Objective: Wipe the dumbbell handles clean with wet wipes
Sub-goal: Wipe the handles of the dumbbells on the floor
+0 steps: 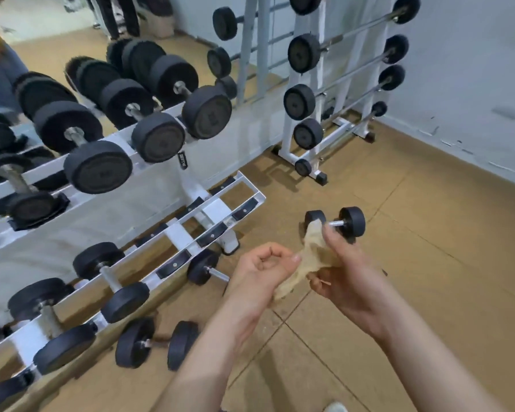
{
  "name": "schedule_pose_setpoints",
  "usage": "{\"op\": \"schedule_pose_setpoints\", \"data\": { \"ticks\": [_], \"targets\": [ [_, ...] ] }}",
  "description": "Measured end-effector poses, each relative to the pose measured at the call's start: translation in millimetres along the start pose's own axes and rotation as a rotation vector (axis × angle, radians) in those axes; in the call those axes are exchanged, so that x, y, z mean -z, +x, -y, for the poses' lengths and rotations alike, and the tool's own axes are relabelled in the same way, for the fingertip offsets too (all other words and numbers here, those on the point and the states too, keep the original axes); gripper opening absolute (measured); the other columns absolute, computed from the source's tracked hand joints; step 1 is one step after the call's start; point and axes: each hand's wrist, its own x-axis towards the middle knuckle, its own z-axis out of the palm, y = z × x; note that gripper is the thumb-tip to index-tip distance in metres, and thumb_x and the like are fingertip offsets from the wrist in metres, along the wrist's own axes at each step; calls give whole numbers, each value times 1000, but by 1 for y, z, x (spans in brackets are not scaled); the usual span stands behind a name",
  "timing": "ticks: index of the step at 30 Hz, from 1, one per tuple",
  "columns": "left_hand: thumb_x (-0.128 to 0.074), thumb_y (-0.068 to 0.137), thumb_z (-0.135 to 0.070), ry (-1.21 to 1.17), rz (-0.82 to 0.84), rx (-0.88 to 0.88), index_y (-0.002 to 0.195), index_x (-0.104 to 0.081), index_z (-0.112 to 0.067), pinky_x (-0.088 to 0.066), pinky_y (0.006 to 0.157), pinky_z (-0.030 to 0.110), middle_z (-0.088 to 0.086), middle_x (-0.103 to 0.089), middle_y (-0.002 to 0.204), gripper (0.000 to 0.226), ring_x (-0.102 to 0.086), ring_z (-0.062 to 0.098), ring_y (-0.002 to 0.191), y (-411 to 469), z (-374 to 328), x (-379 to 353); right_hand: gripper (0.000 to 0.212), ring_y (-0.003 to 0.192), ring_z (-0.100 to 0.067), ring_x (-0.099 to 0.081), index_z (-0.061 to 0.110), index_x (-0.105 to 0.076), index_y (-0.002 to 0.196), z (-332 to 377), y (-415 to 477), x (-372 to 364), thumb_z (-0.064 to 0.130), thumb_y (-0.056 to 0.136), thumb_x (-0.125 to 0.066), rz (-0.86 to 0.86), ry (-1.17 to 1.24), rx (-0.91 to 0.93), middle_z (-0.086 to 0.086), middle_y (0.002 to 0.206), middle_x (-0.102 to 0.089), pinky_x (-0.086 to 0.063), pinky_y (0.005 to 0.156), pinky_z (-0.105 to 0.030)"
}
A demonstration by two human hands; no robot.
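Both hands hold a crumpled, dirty beige wet wipe [309, 257] stretched between them above the floor. My left hand [262, 270] has curled fingers and pinches the wipe's lower end. My right hand [342, 272] grips its upper end, thumb up. A small black dumbbell [351, 222] with a chrome handle lies on the floor just beyond my right hand; the wipe hides part of its handle. Two more small dumbbells lie on the floor, one [202, 267] left of my left hand and one [156, 343] near the rack's foot.
A white dumbbell rack [220, 209] with several black dumbbells fills the left, backed by a mirror. A white barbell stand [315, 120] with fixed barbells sits at the back. A pale wall runs along the right. Brown tiled floor [428, 233] spreads around the hands.
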Motion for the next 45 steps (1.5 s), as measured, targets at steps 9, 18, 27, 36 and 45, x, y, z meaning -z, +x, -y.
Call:
{"op": "schedule_pose_setpoints", "data": {
  "ticks": [9,18,27,36,45],
  "targets": [
    [-64,91,-29,205,77,7,79,-62,-29,-25,46,27,8,-48,62,13,-37,19,50,83,37,-161,23,68,-17,-58,2,-72,95,50,16,199,23,89,-66,-217,-114,73,-14,83,-68,-49,71,-33],
    [-73,85,-20,378,185,190,75,-70,-18,-38,58,14,-10,-55,63,10,-47,2,59,215,113,-206,19,47,-8,-43,8,-68,79,46,122,311,21,92,-62,-409,104,-58,-2,59,-50,-38,41,-17],
    [-69,89,-15,320,5,327,86,-65,-11,-36,55,19,5,-54,71,6,-46,12,63,383,285,-230,34,42,-8,-39,-12,-65,84,-3,312,455,22,90,-65,-386,-219,-100,-6,56,-46,-31,40,-19],
    [-61,94,-18,537,-217,259,87,-61,-25,-50,63,17,-19,-60,78,10,-57,-8,72,502,504,-255,35,46,-11,-44,5,-70,72,-109,506,611,32,92,-63,-246,-633,-130,-2,54,-55,-31,41,-20],
    [-66,89,-43,458,-626,343,78,-64,-22,-42,58,24,-7,-64,74,23,-59,10,71,605,732,-255,38,48,-14,-50,8,-67,86,-248,695,717,43,94,-57,-200,-1032,-193,-6,63,-61,-37,45,-20]
  ]
}}
